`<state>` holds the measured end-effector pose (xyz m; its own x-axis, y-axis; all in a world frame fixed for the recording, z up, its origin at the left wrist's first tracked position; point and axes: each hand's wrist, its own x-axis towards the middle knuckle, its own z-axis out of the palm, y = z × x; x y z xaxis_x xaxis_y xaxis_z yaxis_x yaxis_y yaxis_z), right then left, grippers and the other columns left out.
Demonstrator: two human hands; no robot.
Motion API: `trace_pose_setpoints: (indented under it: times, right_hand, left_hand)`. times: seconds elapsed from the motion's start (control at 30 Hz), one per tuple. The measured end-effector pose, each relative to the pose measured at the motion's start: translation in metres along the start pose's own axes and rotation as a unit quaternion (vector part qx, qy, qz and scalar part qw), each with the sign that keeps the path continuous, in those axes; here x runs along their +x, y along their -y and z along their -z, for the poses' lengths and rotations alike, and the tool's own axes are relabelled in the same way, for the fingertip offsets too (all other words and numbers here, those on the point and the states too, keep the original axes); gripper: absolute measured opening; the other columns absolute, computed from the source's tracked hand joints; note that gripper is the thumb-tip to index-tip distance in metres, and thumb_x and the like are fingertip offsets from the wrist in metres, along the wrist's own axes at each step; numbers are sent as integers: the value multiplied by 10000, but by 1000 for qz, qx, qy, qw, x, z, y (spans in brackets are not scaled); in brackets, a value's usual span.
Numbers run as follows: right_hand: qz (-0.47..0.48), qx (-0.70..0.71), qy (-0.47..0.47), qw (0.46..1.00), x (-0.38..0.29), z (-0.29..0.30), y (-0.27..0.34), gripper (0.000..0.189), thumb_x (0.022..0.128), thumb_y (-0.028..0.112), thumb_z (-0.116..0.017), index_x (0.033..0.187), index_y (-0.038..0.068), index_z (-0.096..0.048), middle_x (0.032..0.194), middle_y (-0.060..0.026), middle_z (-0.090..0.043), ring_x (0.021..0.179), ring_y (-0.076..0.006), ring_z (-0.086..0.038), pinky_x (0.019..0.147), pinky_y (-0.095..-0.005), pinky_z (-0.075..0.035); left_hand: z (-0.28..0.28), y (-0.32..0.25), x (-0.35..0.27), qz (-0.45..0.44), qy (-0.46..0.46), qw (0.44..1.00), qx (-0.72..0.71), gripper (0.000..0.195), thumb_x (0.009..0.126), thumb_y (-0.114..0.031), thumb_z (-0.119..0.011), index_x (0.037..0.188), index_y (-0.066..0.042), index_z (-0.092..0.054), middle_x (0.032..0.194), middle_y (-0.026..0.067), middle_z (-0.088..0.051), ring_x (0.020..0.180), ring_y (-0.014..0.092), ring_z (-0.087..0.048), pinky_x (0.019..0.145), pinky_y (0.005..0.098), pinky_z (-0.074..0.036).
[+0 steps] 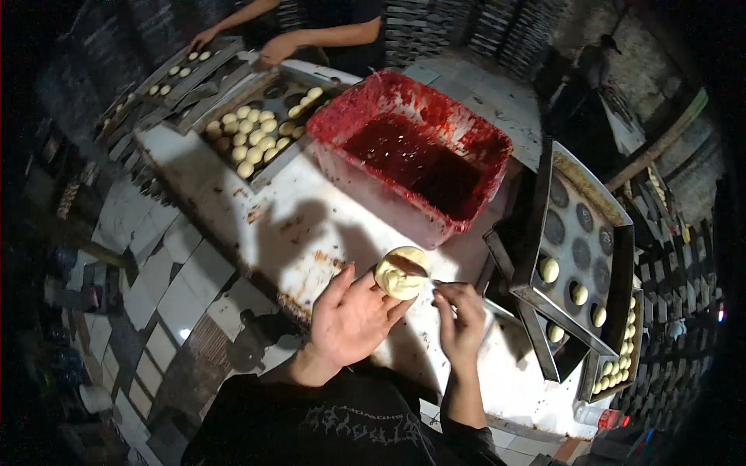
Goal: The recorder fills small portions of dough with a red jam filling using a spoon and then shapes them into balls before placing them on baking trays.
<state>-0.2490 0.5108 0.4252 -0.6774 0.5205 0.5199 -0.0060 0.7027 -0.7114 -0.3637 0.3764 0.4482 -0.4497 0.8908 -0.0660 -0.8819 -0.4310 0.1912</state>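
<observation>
My left hand (356, 317) is turned palm up, with a flattened round of pale dough (399, 286) resting on its fingers. The fingers of my right hand (463, 317) pinch the thin handle of a small utensil, perhaps a spoon or spatula (415, 268), whose reddish-brown end lies against the dough. Whether that colour is filling or the tool itself, I cannot tell. Just beyond both hands stands a tub (379, 195) smeared with red around its rim. Dark red, glossy paste (408, 154) covers its bottom.
Dough balls (254, 137) crowd a metal tray at the left, near a co-worker's hands (281, 48). On the right, stacked metal trays (568, 306) with raised walls hold more balls. A plastic bottle (600, 417) with a red cap lies at the white tabletop's (233, 180) near right edge.
</observation>
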Motion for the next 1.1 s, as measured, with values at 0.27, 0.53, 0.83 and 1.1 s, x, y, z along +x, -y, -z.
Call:
trace_pose_setpoints:
  times: [0.27,0.53,0.83,1.1]
  right_hand:
    - [-350,142,200,904,-79,9,-82,87,838,14,-568,882,-31,-626,687,-103,-577,598,-146,-516,581,-255,-417]
    - [-151,-78,155,973,-111,2,-21,161,842,169,-593,926,46,-653,852,-119,-631,658,-222,-564,626,-295,-446]
    - [-378,264,415,785,-139,51,83,192,856,188,-621,938,16,-608,845,-18,-626,748,-88,-548,637,-225,-444]
    - [-11,-34,220,975,-222,115,129,211,744,109,-678,924,16,-620,853,-105,-584,774,-237,-562,696,-299,-466]
  left_hand:
    - [30,-14,-75,-123,-82,964,220,471,852,-162,-463,1289,-13,-370,1283,142,-431,1218,262,-411,1062,435,-297]
    - [78,36,-137,3,2,1000,18,545,813,-180,-515,1331,-105,-362,1103,87,-541,997,263,-535,908,400,-396]
    - [72,116,-222,116,18,981,157,446,915,-223,-455,1292,-5,-357,1165,137,-521,984,220,-554,824,345,-465]
    - [47,181,-248,114,-116,982,96,369,979,-272,-330,1294,-91,-400,1181,64,-518,1068,136,-510,938,335,-416]
